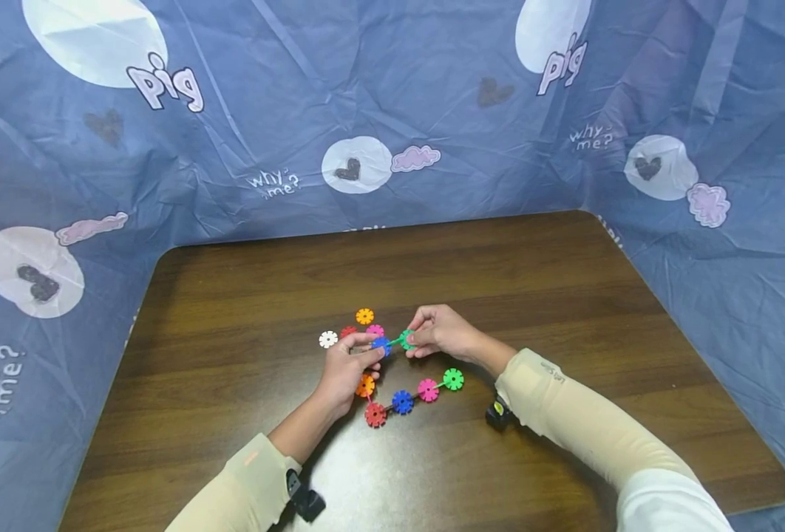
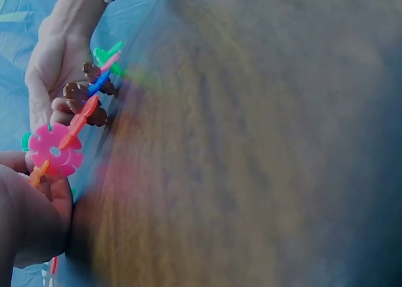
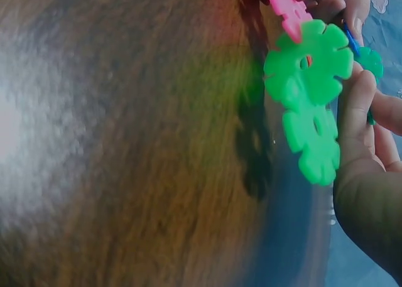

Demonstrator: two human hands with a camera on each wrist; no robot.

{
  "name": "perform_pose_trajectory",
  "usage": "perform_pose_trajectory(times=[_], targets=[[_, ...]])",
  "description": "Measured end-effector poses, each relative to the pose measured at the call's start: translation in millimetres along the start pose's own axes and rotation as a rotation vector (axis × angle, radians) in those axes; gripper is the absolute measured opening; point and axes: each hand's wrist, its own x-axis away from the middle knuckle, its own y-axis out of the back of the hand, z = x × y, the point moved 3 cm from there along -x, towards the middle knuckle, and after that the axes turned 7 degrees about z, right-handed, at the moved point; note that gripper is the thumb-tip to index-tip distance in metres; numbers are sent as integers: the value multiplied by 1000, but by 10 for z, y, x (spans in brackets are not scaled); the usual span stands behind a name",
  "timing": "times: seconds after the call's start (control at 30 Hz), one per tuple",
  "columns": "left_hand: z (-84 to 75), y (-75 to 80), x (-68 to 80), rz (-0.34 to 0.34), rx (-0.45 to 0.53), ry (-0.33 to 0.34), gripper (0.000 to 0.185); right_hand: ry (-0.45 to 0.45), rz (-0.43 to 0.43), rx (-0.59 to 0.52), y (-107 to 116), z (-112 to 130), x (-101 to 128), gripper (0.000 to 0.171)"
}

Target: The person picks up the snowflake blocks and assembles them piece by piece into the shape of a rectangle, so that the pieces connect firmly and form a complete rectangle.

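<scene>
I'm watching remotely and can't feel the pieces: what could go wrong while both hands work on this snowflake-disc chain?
1. The left hand and right hand pinch only the upper end, at the blue disc and green disc; the tail ending in a green disc hangs unsupported, so a slot joint may slip apart.
2. The loose white disc and orange disc lie close by and might get knocked away.

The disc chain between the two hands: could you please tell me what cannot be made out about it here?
- Head view: the joint between blue disc and green disc is too small, hidden by fingers.
- Left wrist view: table blurred; left hand cut off by the edge.
- Right wrist view: table blurred.
</scene>
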Motion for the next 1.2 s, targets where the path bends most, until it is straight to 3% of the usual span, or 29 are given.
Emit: perform_pose_trajectory(times=[0.5,0.8,0.93,1.03,1.1,1.2], targets=[[5,13,0,-40,-30,-24,26,111,33,86,-85,91,28,8],[14,14,13,-29,-7,-21,26,45,54,90,-68,66,13,11],[22,30,12,-13,20,-22,28,-37,86,182,32,124,-35,23],[16,66,27,-11,34,-23,28,-69,56,284,134,207,-148,30],[16,94,44,-15,46,-17,28,-63,23,374,177,259,-242,28],[4,125,76,-14,47,-8,29,-8,54,583,153,307,-390,18]])
